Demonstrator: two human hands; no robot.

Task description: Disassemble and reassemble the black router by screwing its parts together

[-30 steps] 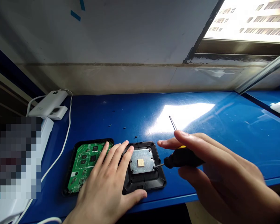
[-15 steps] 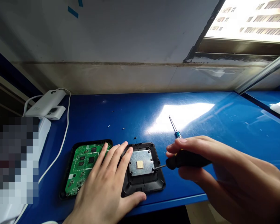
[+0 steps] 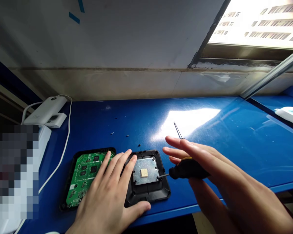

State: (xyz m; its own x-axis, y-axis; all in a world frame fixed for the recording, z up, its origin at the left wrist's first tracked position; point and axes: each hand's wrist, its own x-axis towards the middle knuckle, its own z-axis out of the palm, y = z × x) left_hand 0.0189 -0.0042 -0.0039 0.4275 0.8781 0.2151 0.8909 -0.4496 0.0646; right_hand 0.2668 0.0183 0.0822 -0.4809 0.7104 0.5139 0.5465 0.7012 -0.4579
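Note:
My left hand lies flat with fingers spread, over the facing edges of two black casing halves. In the left half sits a green circuit board, partly covered by the hand. The right casing half bears a metal plate with a small cream pad at its middle. My right hand holds a black-handled screwdriver between thumb and fingers, other fingers stretched out. Its shaft lies nearly level, and its tip meets a screw at the plate's right lower corner.
Several small screws are scattered on the blue table behind the casing. A second, thin screwdriver lies beyond my right hand, its handle hidden. White devices with a cable stand at the left, against the wall.
The fingers of my right hand have straightened and fanned out around the screwdriver handle, now covering the second screwdriver's handle. My left hand stays in place. The view has shifted slightly.

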